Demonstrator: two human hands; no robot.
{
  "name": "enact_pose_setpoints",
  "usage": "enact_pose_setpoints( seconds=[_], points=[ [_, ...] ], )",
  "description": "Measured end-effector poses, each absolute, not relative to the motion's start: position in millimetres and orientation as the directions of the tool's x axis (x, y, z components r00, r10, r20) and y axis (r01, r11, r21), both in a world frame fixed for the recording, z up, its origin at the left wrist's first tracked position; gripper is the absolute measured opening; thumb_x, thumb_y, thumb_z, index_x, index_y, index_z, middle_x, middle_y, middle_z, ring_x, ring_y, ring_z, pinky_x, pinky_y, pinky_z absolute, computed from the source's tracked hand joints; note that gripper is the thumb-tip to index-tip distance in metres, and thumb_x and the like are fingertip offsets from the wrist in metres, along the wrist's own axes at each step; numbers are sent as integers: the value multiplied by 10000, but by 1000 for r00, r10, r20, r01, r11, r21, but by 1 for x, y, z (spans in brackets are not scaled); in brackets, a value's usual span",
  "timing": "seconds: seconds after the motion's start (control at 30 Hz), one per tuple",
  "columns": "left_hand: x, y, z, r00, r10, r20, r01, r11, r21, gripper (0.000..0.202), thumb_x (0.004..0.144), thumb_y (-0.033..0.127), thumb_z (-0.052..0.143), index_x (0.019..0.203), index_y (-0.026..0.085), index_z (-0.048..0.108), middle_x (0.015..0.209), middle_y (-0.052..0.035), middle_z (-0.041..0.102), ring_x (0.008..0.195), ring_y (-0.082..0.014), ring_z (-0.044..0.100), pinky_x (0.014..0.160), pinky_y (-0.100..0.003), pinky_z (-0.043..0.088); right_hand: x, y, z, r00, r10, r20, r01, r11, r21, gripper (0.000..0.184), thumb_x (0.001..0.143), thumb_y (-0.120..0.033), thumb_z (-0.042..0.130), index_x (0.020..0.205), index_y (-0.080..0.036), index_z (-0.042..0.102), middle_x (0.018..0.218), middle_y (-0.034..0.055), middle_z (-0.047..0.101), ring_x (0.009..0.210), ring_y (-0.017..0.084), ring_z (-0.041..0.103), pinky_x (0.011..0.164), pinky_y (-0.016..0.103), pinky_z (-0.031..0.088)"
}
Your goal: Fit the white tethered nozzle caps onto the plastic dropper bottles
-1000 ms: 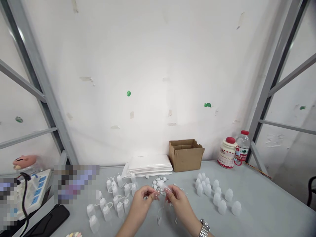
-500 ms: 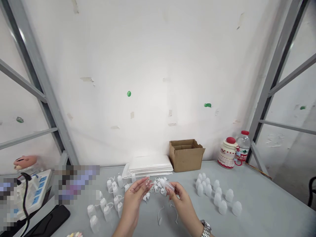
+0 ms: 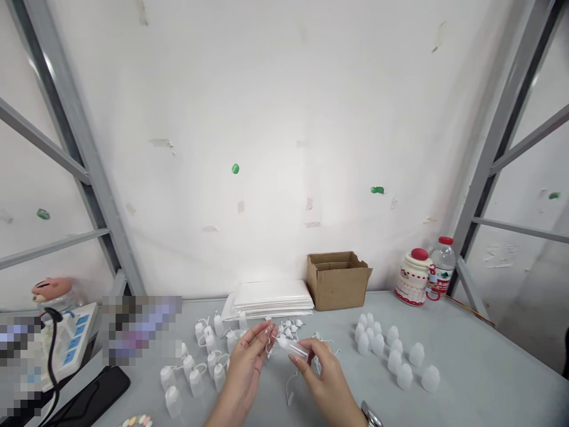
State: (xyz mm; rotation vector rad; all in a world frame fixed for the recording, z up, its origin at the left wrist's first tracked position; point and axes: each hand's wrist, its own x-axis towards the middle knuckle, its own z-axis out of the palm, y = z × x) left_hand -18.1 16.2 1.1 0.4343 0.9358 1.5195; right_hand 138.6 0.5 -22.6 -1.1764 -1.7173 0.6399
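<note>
**Closing in again**

My left hand, spread open a moment ago, now brings its fingertips to the tip of the small bottle. My right hand has dropped lower at bottom centre, tilting the small bottle leftward.

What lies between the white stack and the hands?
Head view: a small pile of white caps between the stack and the left hand and right hand, which hold a bottle.

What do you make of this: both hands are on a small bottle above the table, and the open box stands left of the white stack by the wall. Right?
Not quite. The head view shows the box standing right of the white stack, not left. The rest holds: the left hand and right hand are both on the bottle above the table.
</note>
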Motion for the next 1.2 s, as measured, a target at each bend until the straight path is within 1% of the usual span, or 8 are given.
enact_pose_setpoints(
  seconds=[0.13, 0.27, 0.37, 0.43, 0.53, 0.7, 0.87, 1.2],
  points=[
    [-17, 19, -4, -173, 945, -276, -659, 97, 746, 156, 742, -4, 552, 759, 105, 662, 757, -94, 734, 719, -145, 689, 729, -226, 545, 139, 3, -26, -44, 904, 425, 443, 399, -803, 235, 794, -414, 534, 843, -201, 621, 733, 35, 634, 713, 195, 548, 692, 291, 425],
    [-16, 19, -9, -115, 940, -321, -708, 149, 690, 119, 795, 109, 530, 793, 95, 647, 883, -146, 723, 847, -219, 680, 812, -344, 540, 141, 9, -25, 42, 905, 423, 437, 364, -822, 279, 794, -454, 516, 827, -200, 625, 701, 33, 631, 681, 196, 545, 668, 293, 426],
    [-14, 18, -12, -74, 944, -321, -722, 171, 670, 141, 809, 148, 519, 824, 84, 644, 957, -171, 705, 918, -247, 657, 842, -376, 528, 143, 11, -23, 74, 909, 410, 437, 340, -833, 293, 794, -465, 507, 819, -199, 627, 689, 31, 631, 674, 198, 542, 656, 291, 423],
    [-14, 18, -14, -70, 951, -300, -718, 160, 677, 136, 804, 134, 524, 843, 86, 645, 980, -166, 701, 932, -244, 652, 857, -372, 519, 144, 12, -23, 65, 916, 395, 448, 327, -832, 295, 796, -465, 505, 821, -197, 626, 686, 31, 627, 682, 200, 543, 664, 293, 421],
    [-16, 19, -15, -76, 953, -293, -700, 158, 696, 113, 781, 91, 547, 820, 95, 653, 931, -143, 719, 892, -216, 667, 863, -335, 510, 143, 11, -26, 22, 918, 396, 467, 341, -816, 284, 791, -453, 520, 830, -193, 624, 691, 33, 621, 702, 203, 543, 680, 299, 421],
    [-18, 20, -17, -67, 941, -333, -695, 195, 692, 113, 760, 58, 563, 748, 109, 663, 850, -108, 739, 743, -148, 688, 751, -245, 530, 141, 7, -28, -88, 886, 455, 496, 435, -752, 230, 801, -392, 533, 852, -186, 622, 694, 45, 618, 707, 204, 535, 682, 312, 431],
    [-15, 18, -16, -23, 945, -327, -704, 217, 676, 131, 763, 65, 560, 728, 118, 674, 803, -90, 740, 675, -125, 678, 689, -218, 532, 140, 4, -25, -139, 844, 519, 496, 512, -701, 179, 808, -343, 538, 863, -192, 617, 674, 42, 615, 677, 194, 531, 657, 314, 446],
    [-14, 17, -12, -27, 946, -322, -702, 212, 680, 140, 759, 66, 565, 700, 111, 684, 753, -80, 735, 625, -108, 656, 668, -203, 525, 141, 1, -24, -155, 844, 513, 526, 510, -680, 183, 818, -343, 520, 880, -194, 606, 679, 41, 619, 690, 194, 536, 667, 319, 450]
  ],
)
